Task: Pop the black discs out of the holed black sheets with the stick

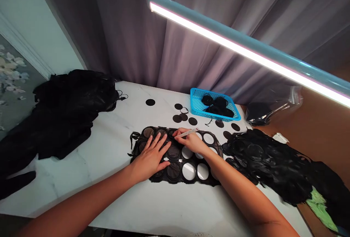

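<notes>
A black sheet [173, 170] with rows of round rings lies flat on the white table. Dark film fills the rings on its left side, while several on the right show white through them. My left hand [153, 154] rests palm down on the sheet's left part, fingers spread. Between the closed fingers of my right hand [190, 140] is a slim white pen-like tool [188, 132]. Its lower end points at a ring near the sheet's top edge; the tip is too small to make out.
Loose black discs [193, 121] lie behind the sheet, near a blue basket [195, 102] holding black coils. Heaps of black material stand left [73, 98] and right [254, 153] on the white table [115, 200]. A lit tube lamp [246, 53] hangs overhead, before grey curtains.
</notes>
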{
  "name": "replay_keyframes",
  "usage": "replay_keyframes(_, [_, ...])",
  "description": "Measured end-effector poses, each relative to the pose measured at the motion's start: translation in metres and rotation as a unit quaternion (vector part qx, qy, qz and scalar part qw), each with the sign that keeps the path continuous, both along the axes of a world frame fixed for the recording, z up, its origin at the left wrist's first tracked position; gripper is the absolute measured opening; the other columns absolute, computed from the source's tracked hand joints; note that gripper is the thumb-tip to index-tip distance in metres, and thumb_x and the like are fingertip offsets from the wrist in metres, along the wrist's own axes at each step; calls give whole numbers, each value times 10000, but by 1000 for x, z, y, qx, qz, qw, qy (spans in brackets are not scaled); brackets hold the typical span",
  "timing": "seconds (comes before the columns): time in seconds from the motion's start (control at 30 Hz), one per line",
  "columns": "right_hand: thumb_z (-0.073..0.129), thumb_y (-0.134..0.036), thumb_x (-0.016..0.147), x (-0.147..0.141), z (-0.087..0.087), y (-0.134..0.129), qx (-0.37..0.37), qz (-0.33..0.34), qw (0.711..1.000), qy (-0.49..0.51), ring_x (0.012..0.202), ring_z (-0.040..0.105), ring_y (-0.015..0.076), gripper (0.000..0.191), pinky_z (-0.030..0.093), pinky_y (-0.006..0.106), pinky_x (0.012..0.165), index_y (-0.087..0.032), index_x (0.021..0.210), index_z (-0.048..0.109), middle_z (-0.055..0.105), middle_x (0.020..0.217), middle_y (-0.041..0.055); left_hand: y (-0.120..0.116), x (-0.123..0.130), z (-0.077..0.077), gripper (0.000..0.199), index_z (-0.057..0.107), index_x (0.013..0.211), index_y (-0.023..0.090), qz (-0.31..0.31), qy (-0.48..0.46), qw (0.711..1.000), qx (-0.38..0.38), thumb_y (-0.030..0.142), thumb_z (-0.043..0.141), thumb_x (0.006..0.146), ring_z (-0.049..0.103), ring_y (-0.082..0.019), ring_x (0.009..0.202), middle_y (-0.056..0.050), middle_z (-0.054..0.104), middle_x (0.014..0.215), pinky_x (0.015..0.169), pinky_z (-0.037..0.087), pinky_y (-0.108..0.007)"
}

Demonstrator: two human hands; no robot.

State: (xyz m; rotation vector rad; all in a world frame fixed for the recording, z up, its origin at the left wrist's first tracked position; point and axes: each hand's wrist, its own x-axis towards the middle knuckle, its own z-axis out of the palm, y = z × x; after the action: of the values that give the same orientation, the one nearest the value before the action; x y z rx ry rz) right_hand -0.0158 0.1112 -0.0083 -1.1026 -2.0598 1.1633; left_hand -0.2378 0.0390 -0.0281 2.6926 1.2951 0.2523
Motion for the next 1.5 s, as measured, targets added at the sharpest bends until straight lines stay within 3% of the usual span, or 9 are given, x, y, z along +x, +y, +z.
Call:
replay_keyframes(0.4, [582, -242, 845, 0, 1, 3, 20, 13, 1000, -5, 857, 582, 175, 210, 424, 301, 763, -194, 659, 498, 646, 912, 47, -1, 2, -3, 649, 362, 1486, 230, 13, -12, 1000, -3, 525, 531, 933, 137, -367, 1467, -107, 223, 1596, 1159, 157, -551])
replay_keyframes(0.6, [534, -224, 876, -1, -1, -2, 55, -25, 998, -34, 688, 538, 143, 71, 394, 262, 646, -192, 845, 588, 656, 827, 24, -2, 2, -3, 666, 362, 1487, 218, 11, -2, 1000, -5, 508, 561, 921, 121, -369, 1469, -118, 221, 1596, 1157, 166, -556])
replay_keyframes(0.83, [541, -239, 882, 4, 2, 0, 30, 20, 999, -10, 886, 601, 177, 192, 433, 306, 782, -200, 705, 478, 667, 996, 65, -1, 3, -3, 653, 372, 1483, 220, 12, -16, 1000, -7, 497, 562, 923, 127, -370, 1468, -119, 223, 1595, 1155, 167, -561])
replay_keyframes(0.97, [564, -218, 872, 3, 1, 1, 71, 36, 997, -21, 887, 591, 180, 190, 425, 317, 793, -202, 704, 476, 649, 977, 60, -1, 2, -4, 653, 357, 1490, 231, 8, -23, 1000, -6, 507, 546, 930, 127, -371, 1468, -114, 227, 1594, 1150, 174, -566])
replay_keyframes(1.3, [585, -205, 874, 4, 1, 6, 79, 44, 996, -25, 893, 588, 177, 202, 445, 316, 796, -198, 700, 483, 631, 965, 54, -1, 2, -3, 654, 362, 1486, 240, 11, -8, 1000, 1, 517, 547, 923, 139, -364, 1468, -103, 223, 1597, 1151, 182, -554])
replay_keyframes(1.4, [556, -185, 896, -1, 3, -2, 113, 55, 990, -65, 837, 570, 166, 162, 449, 299, 752, -196, 746, 497, 620, 974, 59, -1, 2, -4, 662, 368, 1483, 228, 12, -7, 1000, -1, 510, 562, 917, 129, -364, 1469, -109, 225, 1595, 1154, 178, -554])
replay_keyframes(1.5, [482, -129, 922, -12, 0, -16, 203, 70, 962, -168, 846, 540, 195, 135, 442, 319, 769, -192, 806, 512, 606, 921, 79, -2, 3, -4, 653, 380, 1475, 222, 11, -7, 1000, 0, 507, 562, 917, 122, -359, 1472, -109, 229, 1594, 1158, 169, -556])
